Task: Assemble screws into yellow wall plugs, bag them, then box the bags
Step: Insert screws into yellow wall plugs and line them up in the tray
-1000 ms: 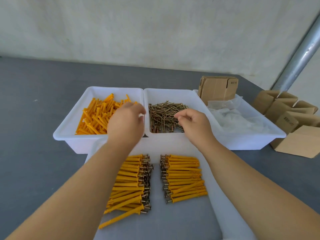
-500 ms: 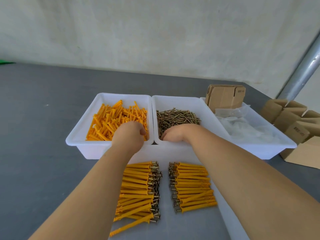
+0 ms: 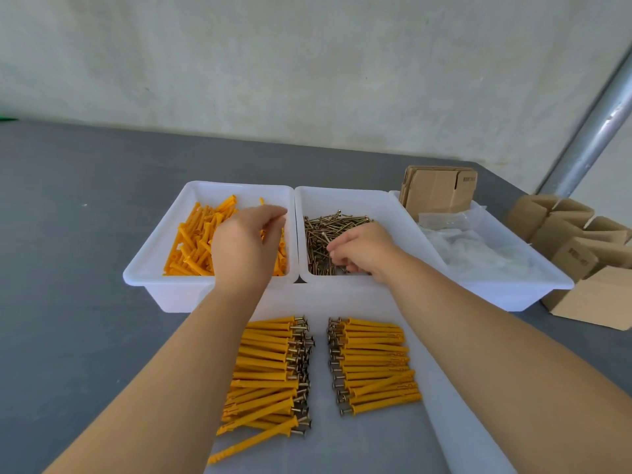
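Grey table [image 3: 75, 254], left hand [image 3: 242, 248] over plugs [image 3: 195, 241], right hand [image 3: 362, 249] in screws [image 3: 321, 234]

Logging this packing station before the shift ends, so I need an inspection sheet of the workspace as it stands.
Surface: grey table, white sheet in front.
Job's things: yellow wall plugs in the left tub, screws in the middle tub, plastic bags in the right tub; two rows of assembled plugs on the sheet.
Clutter: cardboard boxes at right.
Hands: left hand over the plugs, right hand in the screws; grip hidden.
Cables: nothing seen.
Surroundings: pale wall, metal pole.
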`<state>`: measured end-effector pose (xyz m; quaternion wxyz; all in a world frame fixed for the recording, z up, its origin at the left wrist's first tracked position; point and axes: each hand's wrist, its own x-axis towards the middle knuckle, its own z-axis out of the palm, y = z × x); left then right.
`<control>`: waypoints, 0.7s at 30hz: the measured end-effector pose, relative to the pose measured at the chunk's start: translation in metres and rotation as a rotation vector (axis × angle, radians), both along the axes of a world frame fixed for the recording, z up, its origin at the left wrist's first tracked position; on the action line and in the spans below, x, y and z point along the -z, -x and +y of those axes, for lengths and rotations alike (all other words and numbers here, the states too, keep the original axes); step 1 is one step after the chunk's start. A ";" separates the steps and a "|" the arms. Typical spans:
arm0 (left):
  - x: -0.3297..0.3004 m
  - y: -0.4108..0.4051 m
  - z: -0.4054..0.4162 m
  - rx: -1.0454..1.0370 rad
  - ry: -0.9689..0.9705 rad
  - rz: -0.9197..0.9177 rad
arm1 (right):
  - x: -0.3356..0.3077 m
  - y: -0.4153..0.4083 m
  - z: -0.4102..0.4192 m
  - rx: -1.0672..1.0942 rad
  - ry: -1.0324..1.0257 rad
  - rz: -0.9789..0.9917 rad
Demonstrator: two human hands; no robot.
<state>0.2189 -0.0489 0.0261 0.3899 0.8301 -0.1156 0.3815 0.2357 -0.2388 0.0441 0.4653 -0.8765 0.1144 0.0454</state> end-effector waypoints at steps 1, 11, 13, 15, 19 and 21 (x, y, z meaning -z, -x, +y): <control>-0.003 0.003 -0.002 0.013 0.043 -0.032 | -0.001 0.005 -0.003 0.006 -0.051 -0.036; -0.010 0.039 -0.038 0.617 0.280 0.359 | -0.004 0.058 -0.026 -0.074 -0.632 -0.191; -0.006 0.041 -0.044 0.668 0.203 0.479 | 0.002 0.062 -0.025 -0.020 -0.629 -0.278; -0.003 0.042 -0.048 0.688 0.156 0.547 | 0.005 0.063 -0.025 0.010 -0.548 -0.370; -0.001 0.043 -0.049 0.723 0.212 0.598 | 0.006 0.066 -0.028 -0.035 -0.429 -0.497; -0.002 0.042 -0.048 0.716 0.233 0.599 | 0.007 0.067 -0.027 -0.068 -0.390 -0.499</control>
